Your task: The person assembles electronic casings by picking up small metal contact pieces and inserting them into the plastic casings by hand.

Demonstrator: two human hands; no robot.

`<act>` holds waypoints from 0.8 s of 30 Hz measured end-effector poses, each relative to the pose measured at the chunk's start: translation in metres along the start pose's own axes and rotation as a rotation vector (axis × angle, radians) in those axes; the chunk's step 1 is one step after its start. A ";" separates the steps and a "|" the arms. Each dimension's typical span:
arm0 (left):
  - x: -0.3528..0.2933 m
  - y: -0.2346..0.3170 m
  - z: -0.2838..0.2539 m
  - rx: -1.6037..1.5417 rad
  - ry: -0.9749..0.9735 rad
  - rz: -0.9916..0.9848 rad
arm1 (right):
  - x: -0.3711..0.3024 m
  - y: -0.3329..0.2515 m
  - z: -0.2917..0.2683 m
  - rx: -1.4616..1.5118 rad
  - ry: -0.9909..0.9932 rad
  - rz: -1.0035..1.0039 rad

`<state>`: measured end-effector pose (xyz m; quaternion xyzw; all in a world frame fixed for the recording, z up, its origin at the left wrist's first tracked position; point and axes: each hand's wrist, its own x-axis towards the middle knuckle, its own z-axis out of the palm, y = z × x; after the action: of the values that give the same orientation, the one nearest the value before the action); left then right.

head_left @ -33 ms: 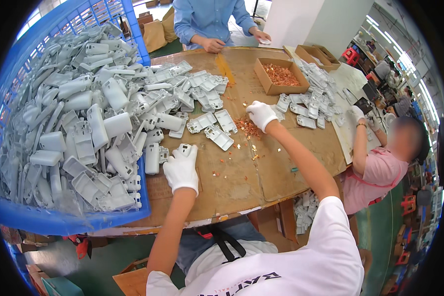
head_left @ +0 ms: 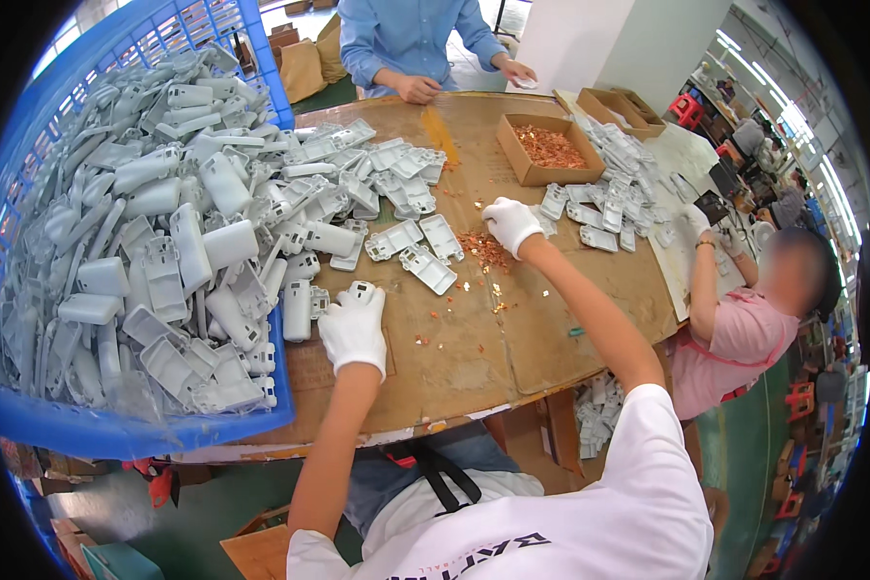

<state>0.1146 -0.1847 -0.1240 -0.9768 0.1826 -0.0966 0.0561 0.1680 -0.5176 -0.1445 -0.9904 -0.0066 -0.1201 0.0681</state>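
Over cardboard (head_left: 445, 382), the left hand (head_left: 354, 332) holds a casing (head_left: 362, 288)

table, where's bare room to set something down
Bare table lies right of the right forearm, below the casings beside the cardboard box, and along the near edge to the left forearm. Crowded: those casings and the heap beside the blue basket.

The cardboard (head_left: 435, 377) gives the left hand (head_left: 354, 331) room to its right, but the blue basket (head_left: 155, 438) blocks its left.
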 end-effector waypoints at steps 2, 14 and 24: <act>0.009 -0.011 0.001 -0.100 -0.083 0.102 | 0.007 -0.005 -0.004 0.016 -0.058 0.111; 0.036 -0.020 -0.004 -0.206 -0.164 0.407 | 0.027 -0.004 -0.010 0.103 -0.150 0.250; 0.053 -0.029 0.007 -0.555 -0.382 0.402 | -0.029 -0.050 -0.032 0.285 0.214 0.094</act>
<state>0.1745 -0.1771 -0.1175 -0.9001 0.3756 0.1531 -0.1593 0.1307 -0.4723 -0.1140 -0.9515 0.0302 -0.2193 0.2136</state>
